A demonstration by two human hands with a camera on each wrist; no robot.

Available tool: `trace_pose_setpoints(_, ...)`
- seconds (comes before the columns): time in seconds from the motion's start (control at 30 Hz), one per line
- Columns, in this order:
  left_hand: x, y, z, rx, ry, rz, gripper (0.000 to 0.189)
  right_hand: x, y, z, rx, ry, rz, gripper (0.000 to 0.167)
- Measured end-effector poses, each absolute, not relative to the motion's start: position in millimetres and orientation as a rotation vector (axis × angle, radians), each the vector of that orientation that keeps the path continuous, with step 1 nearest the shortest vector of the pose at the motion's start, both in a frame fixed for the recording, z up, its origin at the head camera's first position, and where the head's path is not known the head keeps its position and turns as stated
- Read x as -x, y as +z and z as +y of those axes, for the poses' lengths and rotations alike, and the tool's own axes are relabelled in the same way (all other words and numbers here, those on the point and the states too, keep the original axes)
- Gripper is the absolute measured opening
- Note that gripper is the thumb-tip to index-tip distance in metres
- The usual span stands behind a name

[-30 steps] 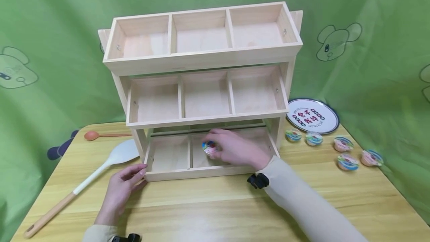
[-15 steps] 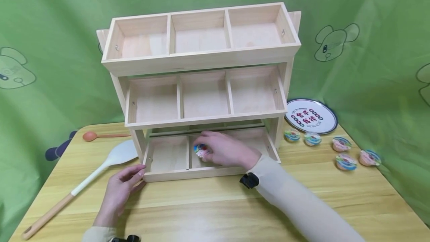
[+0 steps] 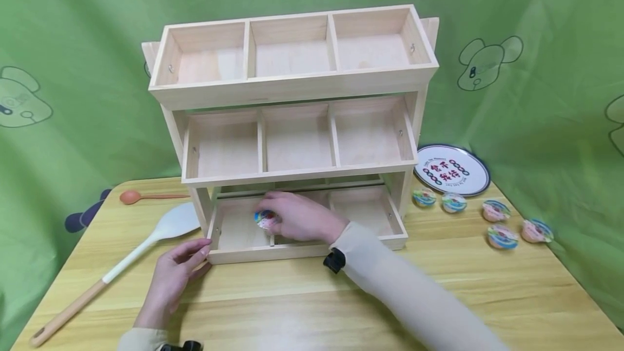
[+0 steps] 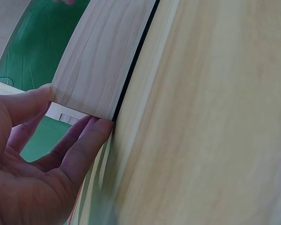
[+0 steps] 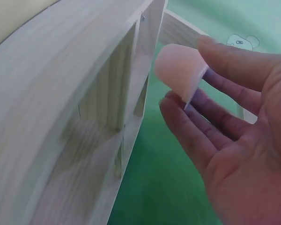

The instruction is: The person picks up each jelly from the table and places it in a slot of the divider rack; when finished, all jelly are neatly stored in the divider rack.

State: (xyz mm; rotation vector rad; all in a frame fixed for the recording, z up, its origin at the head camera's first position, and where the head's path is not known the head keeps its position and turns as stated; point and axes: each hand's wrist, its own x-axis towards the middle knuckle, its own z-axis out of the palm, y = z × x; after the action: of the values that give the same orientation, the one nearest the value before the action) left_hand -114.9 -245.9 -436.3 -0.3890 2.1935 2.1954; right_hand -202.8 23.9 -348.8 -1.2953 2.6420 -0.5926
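My right hand (image 3: 302, 215) pinches a small jelly cup (image 3: 266, 219) with a printed lid, over the divider between the left and middle compartments of the bottom tray (image 3: 292, 253). In the right wrist view the cup's pale pink body (image 5: 178, 70) shows between thumb and fingers, apart from the wood. At the front left corner of that tray, my left hand (image 3: 173, 275) grips the end of its front board (image 4: 100, 61), thumb on one edge and fingertips on the other. The tray belongs to a three-tier wooden rack (image 3: 292, 85).
Several jelly cups (image 3: 502, 236) lie on the right of the wooden table (image 3: 312, 307), in front of a white plate (image 3: 452, 170) with a dark rim. To the left are a white spatula (image 3: 131, 256) with a wooden handle and an orange spoon (image 3: 130, 196). Green cloth hangs behind.
My right hand has moved left with the jelly cup, from the middle compartment to the divider beside the left one. The left hand has stayed at the tray corner.
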Motion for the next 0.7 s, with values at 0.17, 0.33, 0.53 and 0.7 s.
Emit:
trace_pose_setpoints(0.17,115.0,-434.9,-245.9,0.388,2.187,2.194,0.032,206.5,-356.2,5.7,1.341,-0.586,2.646,0.041)
trace_pose_setpoints(0.33,114.6,-434.8,-246.0,0.374,2.177,2.206,0.033,207.6,-365.3,-11.6,1.328,-0.593,2.644,0.043)
trace_pose_setpoints(0.53,116.6,-436.7,-245.7,0.355,2.209,2.175,0.033,207.6,-376.1,-31.6,1.267,-0.556,2.635,0.046)
trace_pose_setpoints(0.7,115.5,-437.1,-246.5,0.345,2.222,2.176,0.032,208.9,-384.8,-49.4,1.269,-0.549,2.615,0.045)
